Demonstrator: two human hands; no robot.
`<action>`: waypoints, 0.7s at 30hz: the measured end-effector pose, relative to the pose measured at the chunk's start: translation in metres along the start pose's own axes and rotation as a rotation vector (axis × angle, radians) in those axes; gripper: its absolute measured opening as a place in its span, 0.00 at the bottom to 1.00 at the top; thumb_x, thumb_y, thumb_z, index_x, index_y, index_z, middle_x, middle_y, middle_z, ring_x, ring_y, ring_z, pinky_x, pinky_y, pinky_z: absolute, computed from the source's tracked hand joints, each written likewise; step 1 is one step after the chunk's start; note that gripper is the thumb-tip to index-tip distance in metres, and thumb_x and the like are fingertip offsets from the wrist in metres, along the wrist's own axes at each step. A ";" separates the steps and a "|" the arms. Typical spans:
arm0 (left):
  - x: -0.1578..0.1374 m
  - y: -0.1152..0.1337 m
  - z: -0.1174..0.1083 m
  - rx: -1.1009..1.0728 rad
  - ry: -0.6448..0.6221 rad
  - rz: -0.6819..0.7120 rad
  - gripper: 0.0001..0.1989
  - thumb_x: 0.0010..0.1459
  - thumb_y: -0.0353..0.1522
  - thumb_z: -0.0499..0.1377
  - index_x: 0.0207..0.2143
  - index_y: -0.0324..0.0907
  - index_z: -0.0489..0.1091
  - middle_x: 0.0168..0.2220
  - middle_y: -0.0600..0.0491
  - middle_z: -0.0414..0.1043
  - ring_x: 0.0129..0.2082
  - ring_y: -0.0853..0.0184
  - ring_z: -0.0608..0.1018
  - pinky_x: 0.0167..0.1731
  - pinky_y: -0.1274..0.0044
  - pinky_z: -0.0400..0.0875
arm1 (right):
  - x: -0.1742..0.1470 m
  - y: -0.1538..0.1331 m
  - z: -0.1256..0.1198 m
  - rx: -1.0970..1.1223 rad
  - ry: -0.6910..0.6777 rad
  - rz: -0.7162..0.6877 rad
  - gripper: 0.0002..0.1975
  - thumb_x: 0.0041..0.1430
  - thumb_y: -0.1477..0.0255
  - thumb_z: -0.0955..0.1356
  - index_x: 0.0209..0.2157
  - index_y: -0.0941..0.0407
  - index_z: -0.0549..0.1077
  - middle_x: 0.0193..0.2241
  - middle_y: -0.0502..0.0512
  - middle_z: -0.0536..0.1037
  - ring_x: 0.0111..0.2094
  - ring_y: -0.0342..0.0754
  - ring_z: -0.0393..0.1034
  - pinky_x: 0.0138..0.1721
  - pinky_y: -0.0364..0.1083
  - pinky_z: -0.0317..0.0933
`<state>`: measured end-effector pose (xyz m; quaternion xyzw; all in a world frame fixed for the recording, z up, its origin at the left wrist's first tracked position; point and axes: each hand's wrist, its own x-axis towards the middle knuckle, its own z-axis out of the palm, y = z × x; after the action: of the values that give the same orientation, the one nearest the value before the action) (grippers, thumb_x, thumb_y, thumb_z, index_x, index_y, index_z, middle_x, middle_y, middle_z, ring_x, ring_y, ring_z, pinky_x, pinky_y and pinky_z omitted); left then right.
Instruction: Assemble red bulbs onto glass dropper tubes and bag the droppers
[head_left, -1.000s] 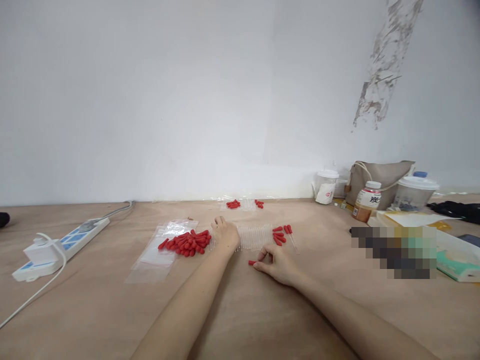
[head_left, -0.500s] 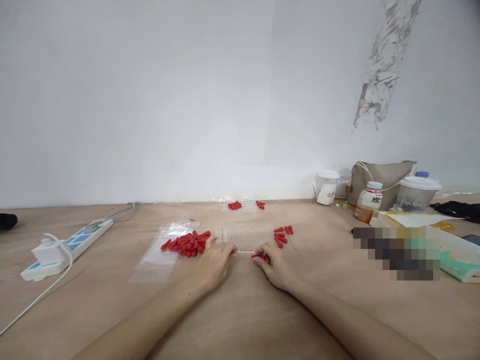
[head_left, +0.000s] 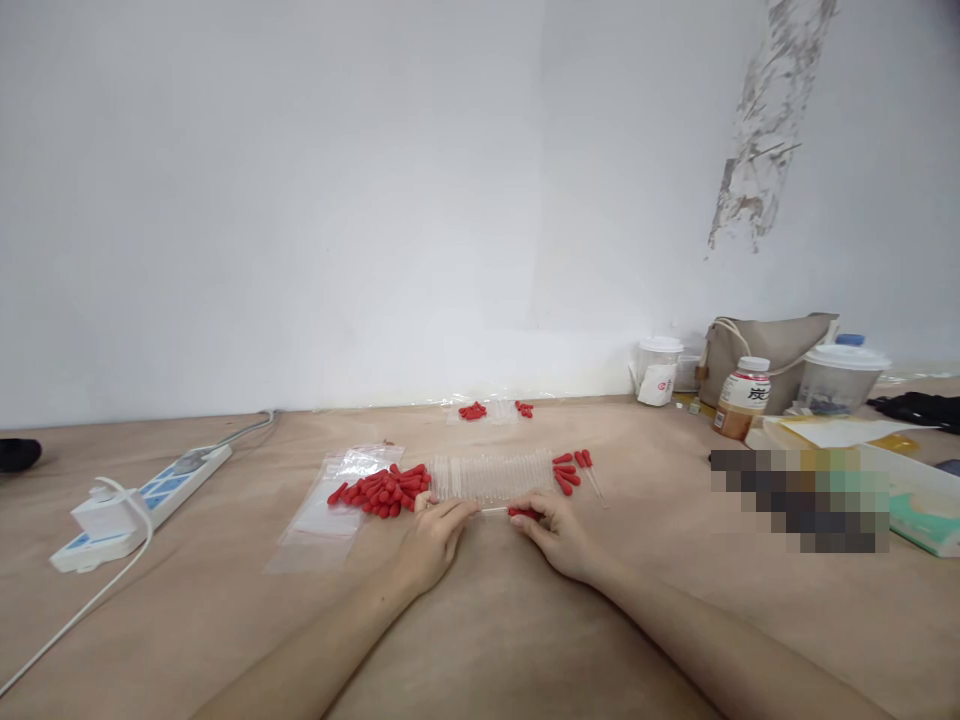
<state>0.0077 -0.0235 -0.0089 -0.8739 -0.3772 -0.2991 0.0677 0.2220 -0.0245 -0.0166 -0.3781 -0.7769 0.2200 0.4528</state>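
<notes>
Head view: pinching a tube (head_left: 493,510) in L hand (head_left: 433,540), fingers closed round its L part, & gripping a red bulb (head_left: 523,513) in R hand (head_left: 556,535), thumb & fingertips curled on it. Held btwn both hands, on near side of the tube row (head_left: 495,474). Running approx. L-R along its long axis, w/ R end pointing at the bulb; can't tell if seated inside or merely touching. Set crosswise to the tube row, laid side by side w/ long axes running toward the wall (head_left: 375,200). Counting 1 tube & 1 bulb in hand, 4 loose bulbs (head_left: 568,478) just R of the row, 2 droppers (head_left: 583,458) beside those, heads wallward, stems slanting nearer & R. Too many to count in the bulb pile (head_left: 386,490), L of the row, partly on clear plastic (head_left: 307,525). Also 1 pack (head_left: 499,412) at the back, 1 power strip (head_left: 169,490) far L; to R, 1 cup (head_left: 658,372), 1 bottle (head_left: 742,400), 1 tub (head_left: 844,380), 1 cloth bag (head_left: 757,345). Resting on a brown, slightly wrinkled table (head_left: 480,640), backed by a whitish wall, peeling upper R.
</notes>
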 end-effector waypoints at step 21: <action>0.002 0.006 -0.008 0.061 0.010 0.269 0.23 0.54 0.20 0.44 0.50 0.45 0.62 0.41 0.49 0.73 0.34 0.67 0.75 0.38 0.70 0.58 | -0.005 0.004 0.002 -0.030 0.016 -0.057 0.07 0.53 0.71 0.63 0.30 0.55 0.72 0.28 0.52 0.75 0.31 0.44 0.67 0.33 0.43 0.60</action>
<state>0.0098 -0.0290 -0.0007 -0.9126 -0.2651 -0.2801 0.1357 0.2237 -0.0257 -0.0227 -0.3643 -0.7869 0.1922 0.4596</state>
